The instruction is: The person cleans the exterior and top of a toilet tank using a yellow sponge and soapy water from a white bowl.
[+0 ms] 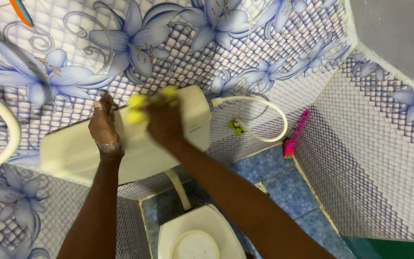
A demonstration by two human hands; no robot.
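A cream toilet cistern (68, 153) is mounted on the flowered tile wall. My right hand (165, 122) presses a yellow sponge (137, 108) onto the cistern's top; the sponge is blurred with motion. My left hand (104, 125), wet and soapy at the wrist, rests on the cistern's upper edge just left of the sponge. Below the cistern a cream pipe (178, 188) leads down to the toilet (198, 235), whose lid is shut.
A white hose (269, 108) loops from the cistern's right side to a green valve (236, 127). A pink brush (295, 134) leans in the wall corner over blue floor tiles (283, 184). Another white hose (5, 139) curves at the left. A green object (389, 248) sits bottom right.
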